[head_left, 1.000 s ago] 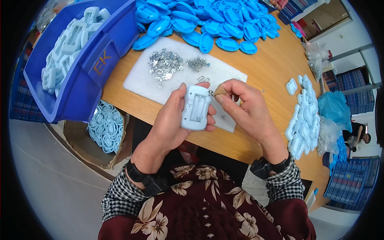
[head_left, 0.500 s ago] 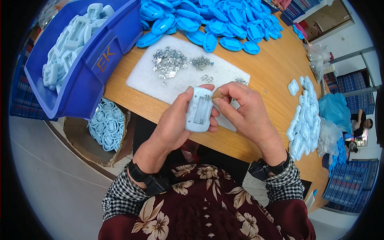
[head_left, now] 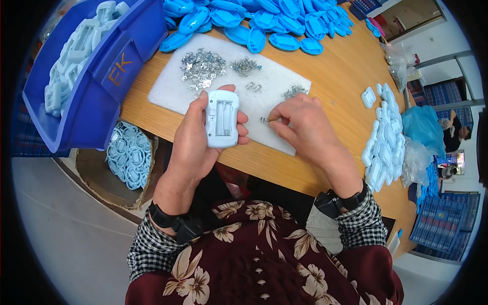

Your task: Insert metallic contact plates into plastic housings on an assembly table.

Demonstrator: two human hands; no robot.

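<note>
My left hand is closed around a pale blue plastic battery housing, its open battery compartment facing up. Metal contacts show at the compartment's lower end. To the right, over the white foam sheet, my right hand pinches a small metal battery contact between thumb and forefinger. Beyond the hands, the sheet bears a pile of flat metal contacts, a smaller heap of springy contacts, a few loose pieces and another little heap near its right corner.
A blue bin of pale blue housings stands at the left, above a cardboard box of round pale blue parts. Bright blue oval shells cover the table's far side. Finished-looking pale blue housings lie stacked at the right, beside plastic bags.
My right hand has drawn away from the housing and now hovers over the foam with a small contact. My left hand has shifted left with the housing.
</note>
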